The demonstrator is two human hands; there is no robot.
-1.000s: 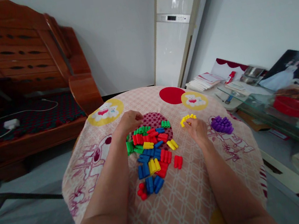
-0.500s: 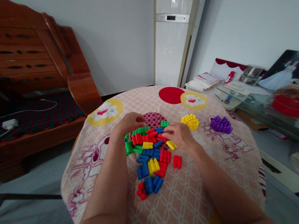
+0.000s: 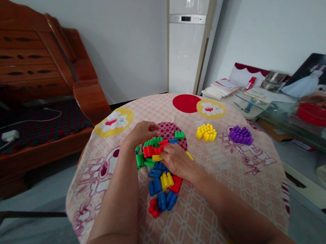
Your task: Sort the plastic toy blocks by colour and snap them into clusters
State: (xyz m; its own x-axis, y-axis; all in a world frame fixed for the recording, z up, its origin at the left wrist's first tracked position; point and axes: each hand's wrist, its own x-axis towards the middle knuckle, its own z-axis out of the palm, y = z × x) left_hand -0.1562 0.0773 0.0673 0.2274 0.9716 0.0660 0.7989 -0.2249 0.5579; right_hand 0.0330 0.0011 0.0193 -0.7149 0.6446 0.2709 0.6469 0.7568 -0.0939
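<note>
A mixed pile of plastic building blocks, each made of joined rounded pegs, lies mid-table. My right hand (image 3: 176, 160) reaches over the pile from the right, its fingers closed at the end of a yellow block (image 3: 157, 158). Under and around it are red blocks (image 3: 176, 183), blue blocks (image 3: 154, 186) and another yellow block (image 3: 166, 180). My left hand (image 3: 144, 132) hovers at the pile's far left, fingers loosely bent and apart with nothing visible in them. Green blocks (image 3: 153, 142) lie just below it. My right hand hides part of the pile.
A yellow cluster of blocks (image 3: 206, 133) and a purple cluster (image 3: 241, 135) stand on the right of the round, cloth-covered table (image 3: 200, 225). At the right is a glass shelf (image 3: 295, 119) with a red bowl (image 3: 319, 114). A wooden bench (image 3: 26, 79) stands at the left.
My right hand has left the yellow cluster and moved left and nearer, over the pile, to the yellow block. My left hand has hardly moved.
</note>
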